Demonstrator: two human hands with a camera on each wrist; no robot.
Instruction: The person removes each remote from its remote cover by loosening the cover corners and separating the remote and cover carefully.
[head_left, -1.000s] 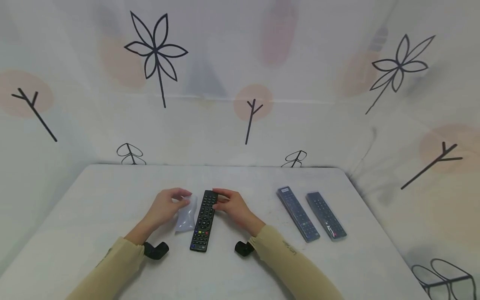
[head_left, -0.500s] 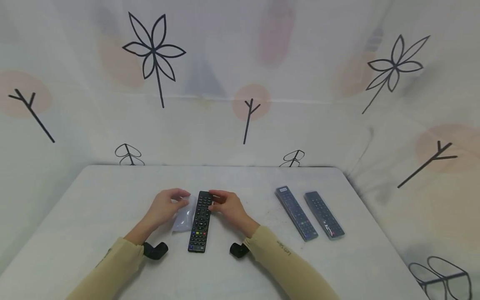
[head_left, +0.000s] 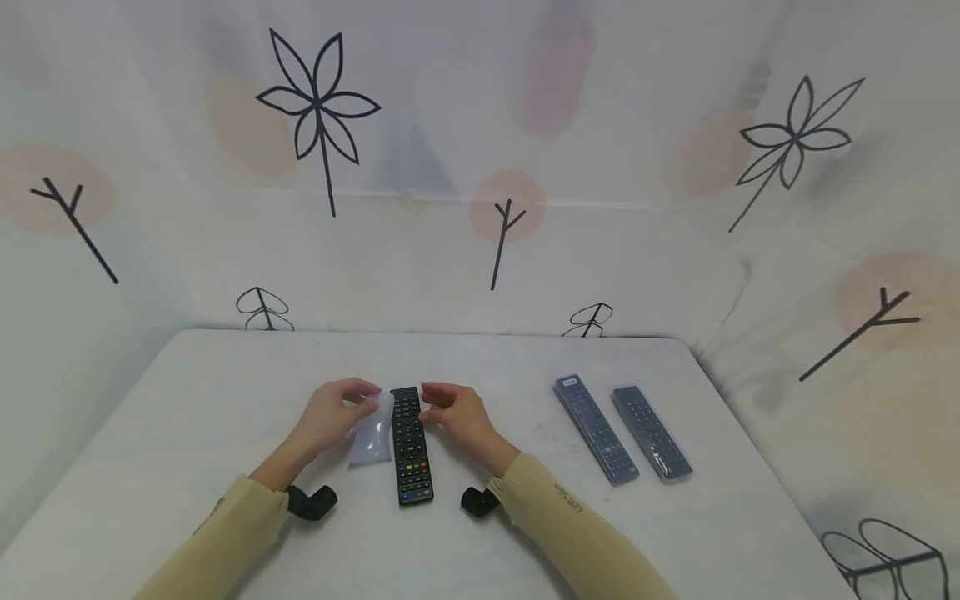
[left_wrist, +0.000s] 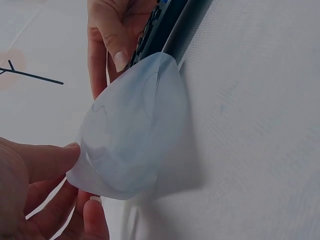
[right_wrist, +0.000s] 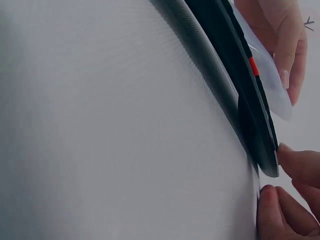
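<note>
A black remote [head_left: 411, 446] lies button-side up on the white table [head_left: 187, 392], between my two hands. My right hand [head_left: 429, 398] pinches its far end with thumb and fingertips [right_wrist: 292, 162]. A small clear plastic bag [head_left: 372, 437] lies just left of the remote, touching its edge. My left hand [head_left: 367, 406] pinches the bag's far end; in the left wrist view the bag [left_wrist: 132, 140] bulges open toward the remote [left_wrist: 165, 25]. The right wrist view shows the remote [right_wrist: 235, 65] edge-on, with the bag [right_wrist: 272, 85] behind it.
Two more remotes in clear wrapping [head_left: 596, 429] [head_left: 651, 432] lie side by side at the right of the table. A patterned white cloth [head_left: 480, 208] rises behind and beside the table. Black wrist-camera mounts [head_left: 311, 502] [head_left: 480, 500] sit under my sleeves.
The black remote has turned: its near end swung to the right and its far end shifted left toward the bag. Both hands stayed at the far ends.
</note>
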